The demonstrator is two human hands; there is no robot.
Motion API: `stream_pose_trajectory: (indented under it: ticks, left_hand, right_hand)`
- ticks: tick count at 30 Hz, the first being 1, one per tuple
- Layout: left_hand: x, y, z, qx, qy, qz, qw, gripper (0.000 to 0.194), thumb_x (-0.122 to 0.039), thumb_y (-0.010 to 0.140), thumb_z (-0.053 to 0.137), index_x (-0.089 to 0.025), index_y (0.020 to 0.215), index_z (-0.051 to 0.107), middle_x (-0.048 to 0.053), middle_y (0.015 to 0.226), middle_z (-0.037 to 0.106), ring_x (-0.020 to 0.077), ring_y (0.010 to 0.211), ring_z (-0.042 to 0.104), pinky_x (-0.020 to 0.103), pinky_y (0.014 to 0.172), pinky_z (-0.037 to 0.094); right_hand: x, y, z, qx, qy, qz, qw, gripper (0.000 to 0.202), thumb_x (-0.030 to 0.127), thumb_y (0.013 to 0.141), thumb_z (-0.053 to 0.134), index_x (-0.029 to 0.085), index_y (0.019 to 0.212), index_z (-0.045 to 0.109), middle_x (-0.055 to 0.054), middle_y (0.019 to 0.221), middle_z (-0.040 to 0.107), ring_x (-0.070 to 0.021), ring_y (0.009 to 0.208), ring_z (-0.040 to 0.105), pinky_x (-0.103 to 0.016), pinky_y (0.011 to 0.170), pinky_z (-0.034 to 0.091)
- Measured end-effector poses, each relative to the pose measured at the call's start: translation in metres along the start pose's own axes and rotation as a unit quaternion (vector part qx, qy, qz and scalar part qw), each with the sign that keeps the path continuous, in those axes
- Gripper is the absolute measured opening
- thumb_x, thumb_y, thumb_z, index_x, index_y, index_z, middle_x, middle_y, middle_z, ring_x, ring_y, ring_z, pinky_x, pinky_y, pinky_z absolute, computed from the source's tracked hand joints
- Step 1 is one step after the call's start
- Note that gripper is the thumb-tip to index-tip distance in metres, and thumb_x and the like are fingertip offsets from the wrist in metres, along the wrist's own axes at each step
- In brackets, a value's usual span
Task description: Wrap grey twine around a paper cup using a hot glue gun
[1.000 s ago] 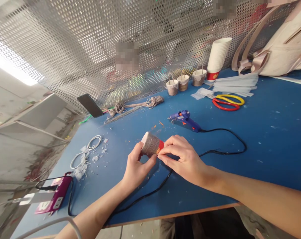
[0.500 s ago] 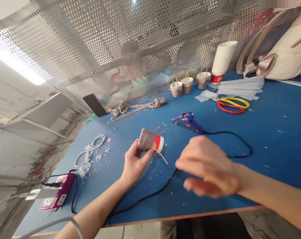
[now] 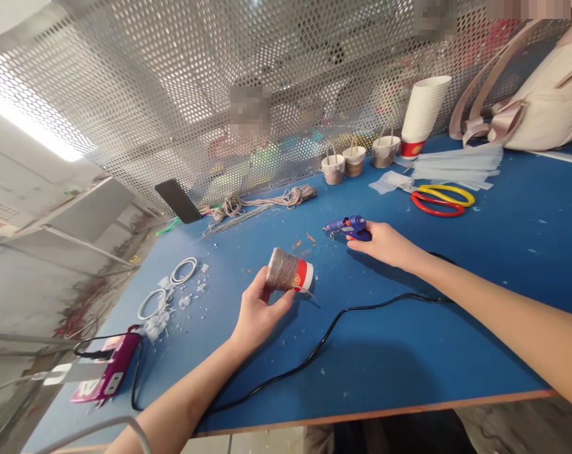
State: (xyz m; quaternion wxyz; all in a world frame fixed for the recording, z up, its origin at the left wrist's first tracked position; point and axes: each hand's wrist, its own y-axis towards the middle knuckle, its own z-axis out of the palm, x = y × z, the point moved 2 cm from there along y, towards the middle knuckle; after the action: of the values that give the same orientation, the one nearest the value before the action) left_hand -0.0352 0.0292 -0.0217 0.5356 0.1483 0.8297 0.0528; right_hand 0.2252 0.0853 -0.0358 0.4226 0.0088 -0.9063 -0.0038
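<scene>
My left hand (image 3: 262, 307) is closed around a paper cup (image 3: 304, 275) that lies tipped on its side, its rim toward the right. Grey-brown cord (image 3: 282, 270) is wound round much of the cup, leaving a red band and white rim bare. A loose cord end (image 3: 313, 296) trails from the cup below the red band. My right hand (image 3: 379, 243) grips the handle of a blue hot glue gun (image 3: 352, 227), whose nozzle points left. The fingers hide most of the handle. The black cable (image 3: 330, 328) runs across the table to the left.
Farther back are small cord-wrapped cups (image 3: 333, 170), stacked paper cups (image 3: 425, 113), clear strips (image 3: 456, 166) and red-and-yellow-handled scissors (image 3: 439, 205). Cord bundles (image 3: 290, 197) and a phone (image 3: 178, 200) lie by the mesh screen. A purple power strip (image 3: 110, 372) and white rings (image 3: 183, 270) are left.
My right hand has moved away from near the cup, up and back to the glue gun, and has taken hold of its handle. My left hand still holds the cup, almost unmoved.
</scene>
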Motion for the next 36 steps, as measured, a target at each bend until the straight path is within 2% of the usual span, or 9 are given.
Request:
stream_pose_trajectory:
  ticks: [4, 7, 9, 13, 16, 25, 29, 32, 36]
  left_hand:
    - [0.0, 0.001, 0.002, 0.009, 0.013, 0.013, 1.0, 0.019, -0.02, 0.071, 0.063, -0.016, 0.089, 0.059, 0.001, 0.082, 0.062, 0.0139, 0.076, 0.059, 0.026, 0.077, 0.051]
    - [0.0, 0.001, 0.001, -0.005, 0.033, 0.012, 0.999, 0.016, -0.02, 0.071, 0.063, -0.016, 0.085, 0.059, 0.0, 0.078, 0.06, 0.0135, 0.074, 0.058, 0.024, 0.072, 0.05]
    - [0.0, 0.001, 0.001, -0.012, 0.042, 0.01, 0.999, 0.014, -0.02, 0.071, 0.063, -0.016, 0.084, 0.059, 0.0, 0.077, 0.06, 0.0135, 0.073, 0.057, 0.024, 0.071, 0.05]
    - [0.001, 0.0, 0.001, -0.008, 0.041, 0.011, 0.999, 0.016, -0.02, 0.072, 0.062, -0.016, 0.087, 0.059, 0.0, 0.08, 0.061, 0.0137, 0.076, 0.058, 0.025, 0.075, 0.05]
    - [0.0, 0.0, 0.001, -0.004, 0.04, 0.008, 0.999, 0.016, -0.02, 0.072, 0.062, -0.016, 0.087, 0.059, 0.001, 0.082, 0.061, 0.0142, 0.077, 0.058, 0.026, 0.075, 0.05]
    - [0.001, -0.002, 0.0, -0.009, 0.054, -0.002, 0.998, 0.012, -0.022, 0.073, 0.061, -0.017, 0.082, 0.056, 0.0, 0.076, 0.058, 0.0137, 0.073, 0.057, 0.024, 0.069, 0.049]
    - [0.003, -0.003, 0.001, -0.014, 0.066, -0.007, 0.998, 0.011, -0.023, 0.072, 0.061, -0.017, 0.078, 0.054, 0.0, 0.074, 0.059, 0.0137, 0.071, 0.057, 0.024, 0.068, 0.049]
    - [0.002, -0.003, 0.002, -0.014, 0.071, -0.011, 0.997, 0.012, -0.025, 0.071, 0.061, -0.017, 0.077, 0.053, 0.0, 0.073, 0.058, 0.014, 0.071, 0.057, 0.024, 0.068, 0.05]
    - [-0.002, -0.003, 0.003, -0.016, 0.068, -0.012, 0.997, 0.013, -0.024, 0.07, 0.062, -0.017, 0.079, 0.055, 0.0, 0.072, 0.058, 0.0139, 0.07, 0.057, 0.024, 0.067, 0.05]
  right_hand:
    - [0.004, -0.007, -0.003, -0.021, 0.041, -0.034, 0.998, 0.017, 0.026, 0.075, 0.06, 0.016, 0.088, 0.066, -0.004, 0.078, 0.071, -0.0204, 0.073, 0.064, -0.03, 0.067, 0.049]
    - [0.016, -0.026, -0.008, 0.017, 0.095, -0.053, 0.994, 0.014, 0.028, 0.077, 0.057, 0.017, 0.075, 0.065, -0.002, 0.067, 0.069, -0.018, 0.065, 0.064, -0.027, 0.061, 0.048]
    - [0.025, -0.042, -0.01, 0.04, 0.12, -0.068, 0.99, 0.018, 0.031, 0.079, 0.056, 0.017, 0.069, 0.063, -0.002, 0.063, 0.067, -0.0161, 0.061, 0.063, -0.026, 0.057, 0.047]
    - [0.039, -0.069, -0.01, 0.058, 0.128, -0.11, 0.984, 0.025, 0.042, 0.081, 0.057, 0.019, 0.072, 0.062, 0.002, 0.058, 0.062, -0.0129, 0.052, 0.056, -0.023, 0.048, 0.042]
    - [0.043, -0.08, -0.005, 0.066, 0.107, -0.145, 0.981, 0.024, 0.041, 0.082, 0.057, 0.02, 0.071, 0.059, 0.004, 0.057, 0.058, -0.0108, 0.05, 0.052, -0.022, 0.046, 0.039]
    - [0.043, -0.088, 0.01, -0.048, -0.042, -0.289, 0.955, 0.022, 0.038, 0.086, 0.054, 0.019, 0.076, 0.054, 0.002, 0.058, 0.059, -0.0118, 0.049, 0.052, -0.024, 0.049, 0.036]
    - [0.044, -0.092, 0.013, -0.068, -0.092, -0.346, 0.931, 0.023, 0.038, 0.088, 0.051, 0.019, 0.076, 0.053, 0.001, 0.058, 0.06, -0.0119, 0.048, 0.05, -0.025, 0.05, 0.035]
    - [0.045, -0.094, 0.013, -0.073, -0.109, -0.391, 0.911, 0.018, 0.032, 0.088, 0.049, 0.018, 0.077, 0.052, 0.001, 0.059, 0.061, -0.0113, 0.048, 0.05, -0.025, 0.05, 0.034]
    - [0.044, -0.093, 0.011, -0.087, -0.125, -0.398, 0.905, 0.008, 0.024, 0.085, 0.05, 0.018, 0.079, 0.051, 0.001, 0.06, 0.062, -0.0112, 0.048, 0.051, -0.026, 0.051, 0.033]
